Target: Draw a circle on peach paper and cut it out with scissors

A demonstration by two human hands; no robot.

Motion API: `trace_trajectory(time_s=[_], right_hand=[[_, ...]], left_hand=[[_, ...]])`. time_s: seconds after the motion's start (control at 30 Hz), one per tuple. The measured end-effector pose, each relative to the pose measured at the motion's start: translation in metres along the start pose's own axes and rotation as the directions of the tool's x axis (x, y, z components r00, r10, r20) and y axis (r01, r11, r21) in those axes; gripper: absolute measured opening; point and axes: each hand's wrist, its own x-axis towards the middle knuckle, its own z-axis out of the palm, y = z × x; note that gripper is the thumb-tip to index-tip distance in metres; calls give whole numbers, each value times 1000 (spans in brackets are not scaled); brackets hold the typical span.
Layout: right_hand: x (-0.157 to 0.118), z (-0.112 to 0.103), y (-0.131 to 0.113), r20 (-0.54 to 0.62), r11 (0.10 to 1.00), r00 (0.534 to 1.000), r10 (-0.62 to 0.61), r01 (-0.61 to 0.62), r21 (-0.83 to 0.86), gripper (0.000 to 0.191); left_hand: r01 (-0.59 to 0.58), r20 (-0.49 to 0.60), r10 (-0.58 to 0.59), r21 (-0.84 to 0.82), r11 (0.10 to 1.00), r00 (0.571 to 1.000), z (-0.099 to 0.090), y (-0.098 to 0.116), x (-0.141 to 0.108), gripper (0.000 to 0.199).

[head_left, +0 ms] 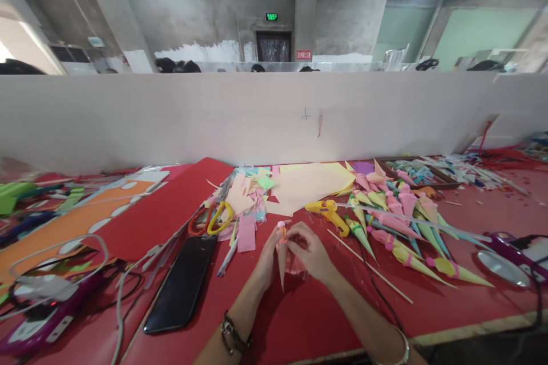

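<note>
Between my two hands is a small peach paper cone (281, 262), point down, with a pink ball on top. My left hand (269, 254) is closed round the cone's side. The fingers of my right hand (309, 248) pinch at its upper part, near an orange bit below the ball. Just beyond my right hand lies a yellow glue gun (329, 214). Finished-looking paper cones (398, 217) in pink, yellow and green are heaped to the right. A pink paper piece (246, 233) lies left of my left hand.
A black phone (182, 285), scissors (220, 218), red card (162, 205) and a purple power strip (55, 313) with cables lie to the left. Cream paper sheets (308, 179) are ahead. A thin wooden stick (372, 268) is at right. A white partition (257, 120) stands behind.
</note>
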Motion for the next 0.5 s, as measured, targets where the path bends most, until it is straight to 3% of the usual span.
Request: trace_trajectory(time_s=[0.17, 0.5], right_hand=[[0, 0, 0, 8, 1000, 1000, 2, -2, 2, 8], [3, -4, 2, -5, 999, 999, 41, -41, -18, 12]], left_hand=[[-10, -3, 10, 14, 1000, 1000, 0, 1, 0, 37], [-21, -146, 46, 164, 986, 988, 2, 0, 3, 41]])
